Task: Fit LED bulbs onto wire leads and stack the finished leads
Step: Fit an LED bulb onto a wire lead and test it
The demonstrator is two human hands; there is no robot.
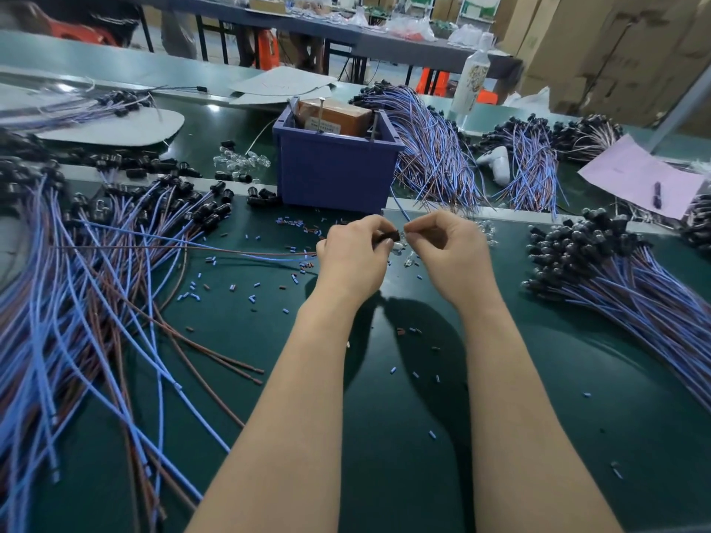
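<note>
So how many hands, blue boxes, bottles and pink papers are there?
Hands: 2, the left hand pinching a black socket, the right hand pinching something tiny, maybe a bulb, hidden by its fingers
Blue boxes: 1
Bottles: 1
Pink papers: 1
Total: 5

**A:** Your left hand [352,248] and right hand [446,244] meet at mid-frame, nearly touching, over the table [384,436].

**B:** The bin [334,167] sits just behind them.

**A:** One lead [231,253] trails from your left hand toward the left edge, across the loose leads [96,302] sprawled there.

**B:** A stacked bundle [615,271] lies at the right edge. More leads [434,148] fan out right of the bin.

**A:** A bottle [471,76] stands behind those, and loose bulbs [242,163] lie left of the bin.
</note>
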